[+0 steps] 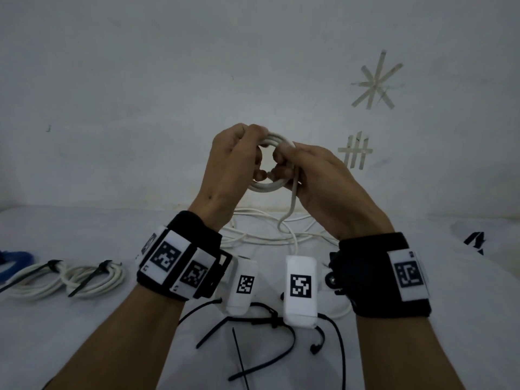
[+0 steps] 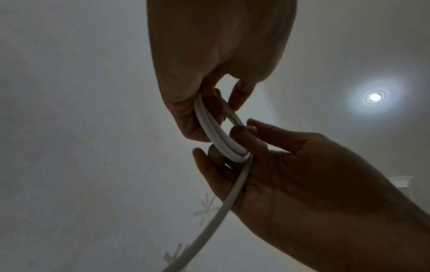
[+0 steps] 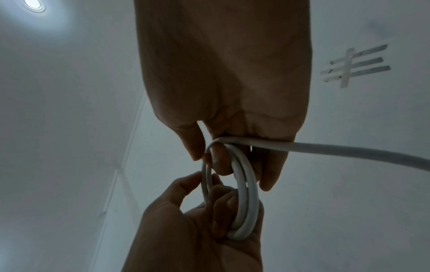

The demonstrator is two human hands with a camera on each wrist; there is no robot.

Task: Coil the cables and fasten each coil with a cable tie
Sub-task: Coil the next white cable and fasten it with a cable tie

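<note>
A small coil of white cable (image 1: pixel 264 187) is held up in front of the wall between both hands. My left hand (image 1: pixel 239 159) grips its left side, fingers curled through the loop (image 2: pixel 216 132). My right hand (image 1: pixel 306 170) pinches the right side, where the loose strand (image 1: pixel 292 204) leaves the coil (image 3: pixel 244 198) and drops to the table. That strand (image 3: pixel 349 150) runs across the right palm. More slack white cable (image 1: pixel 270 237) lies on the table behind the wrists. Several black cable ties (image 1: pixel 253 370) lie loose near the front edge.
Two white coils (image 1: pixel 92 280) fastened with black ties lie at the left, with a blue cable (image 1: pixel 14 263) beyond them at the left border. Tape marks (image 1: pixel 375 81) are stuck on the wall. The table (image 1: pixel 84 333) is covered in white cloth.
</note>
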